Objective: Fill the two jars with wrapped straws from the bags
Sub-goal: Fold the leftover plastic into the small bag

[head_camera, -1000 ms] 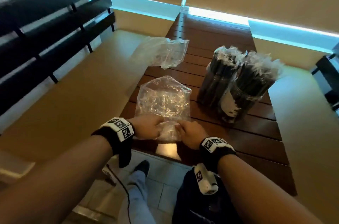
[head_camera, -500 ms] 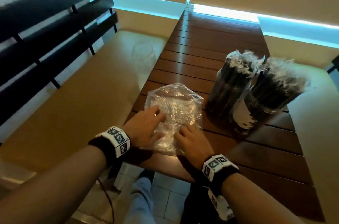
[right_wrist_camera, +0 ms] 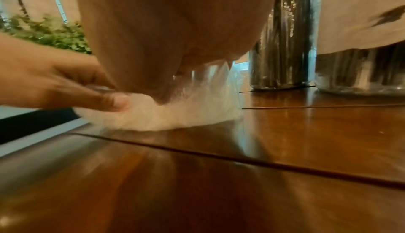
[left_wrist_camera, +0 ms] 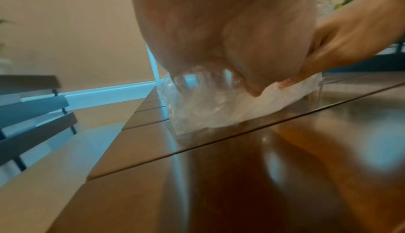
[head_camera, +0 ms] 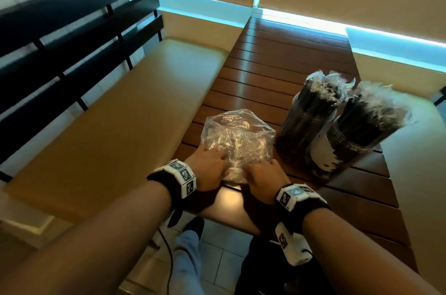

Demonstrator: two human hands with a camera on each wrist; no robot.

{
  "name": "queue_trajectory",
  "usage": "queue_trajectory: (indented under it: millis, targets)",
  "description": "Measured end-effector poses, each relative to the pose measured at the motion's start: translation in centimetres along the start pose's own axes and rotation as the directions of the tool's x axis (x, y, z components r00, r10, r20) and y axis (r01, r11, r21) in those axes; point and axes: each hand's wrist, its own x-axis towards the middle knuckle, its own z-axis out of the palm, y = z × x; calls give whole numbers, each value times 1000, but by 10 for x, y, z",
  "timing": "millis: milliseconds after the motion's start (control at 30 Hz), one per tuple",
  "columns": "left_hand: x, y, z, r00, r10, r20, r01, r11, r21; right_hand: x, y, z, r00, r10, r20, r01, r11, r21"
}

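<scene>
A person's left hand and right hand press down side by side on a crumpled clear plastic bag lying near the front edge of a slatted wooden table. In the head view both hands lie palm-down with fingers spread nearly straight over the bag's near end; neither closes around it. Just right of the bag stand two jars, touching each other and packed upright with dark wrapped straws whose clear wrapper ends bristle above the rims.

The left wrist view, blurred, adds what the head camera misses: the bag flattened under the palm against the glossy tabletop, with the other hand's fingertips on the plastic from the right. The right wrist view shows the opposite thumb pressing the bag's whitish folds, and behind them the glass bases of the jars resting on the slats, one bearing a pale label. Only the head view takes in the tan bench cushion left of the table and the dark slatted backrest behind it.
</scene>
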Motion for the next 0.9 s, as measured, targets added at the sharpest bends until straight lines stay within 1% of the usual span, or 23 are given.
queue_trajectory:
  millis: [100,167,233,300,367,400,467,500,533,567,600,633,667,700,733,767,800,833,867,900]
  targets:
    - [-5,-6,-3,998,-6,64,16,988,-156,7,3,-5,996,61,61,-65,995,71]
    - [-10,-14,0,992,-46,113,72,971,-229,9,4,-6,991,99,92,-108,990,96]
    - [-11,-24,5,984,-121,134,165,906,-390,12,7,-6,985,137,107,-150,981,124]
    - [-10,-35,12,969,-205,141,248,835,-491,17,10,-4,980,169,103,-183,971,151]
    - [-8,-41,20,948,-291,125,313,801,-510,20,9,1,978,197,71,-207,963,174]
    - [-7,-42,23,937,-328,122,343,798,-496,21,6,3,977,212,36,-215,961,172]
    - [-3,-39,31,913,-395,104,397,799,-452,22,1,5,967,238,-91,-228,968,105]
    - [-1,-37,33,900,-426,88,419,795,-438,24,0,6,966,201,-164,-201,979,16]
    - [0,-34,34,889,-453,69,438,794,-421,24,-1,7,971,112,-211,-131,988,-82]
    - [0,-32,35,877,-478,45,456,799,-392,24,-1,10,978,-3,-209,-28,989,-145]
    - [1,-31,35,867,-499,12,472,812,-343,23,-2,12,978,-107,-178,76,982,-172]
    - [3,-31,34,860,-510,-25,485,832,-271,20,-1,14,975,-167,-146,142,975,-169]
    - [4,-31,31,856,-513,-61,494,847,-197,16,0,15,976,-182,-120,162,974,-156]
    - [5,-32,27,856,-508,-97,493,858,-146,13,2,15,980,-175,-91,158,973,-165]
    - [6,-32,24,868,-479,-130,466,877,-119,10,1,14,985,-163,-62,149,970,-195]
    - [6,-33,24,896,-411,-167,401,912,-89,9,2,13,985,-161,-54,145,962,-231]
    - [5,-34,24,939,-297,-176,290,955,-63,8,1,10,985,-163,-63,143,958,-247]
    - [3,-33,24,972,-169,-165,163,985,-51,10,3,7,986,-151,-72,132,967,-219]
    - [-2,-34,24,986,-80,-149,67,994,-88,11,3,4,989,-123,-83,109,982,-156]
    - [-8,-35,24,990,-49,-129,27,986,-167,13,5,2,995,-72,-75,66,994,-83]
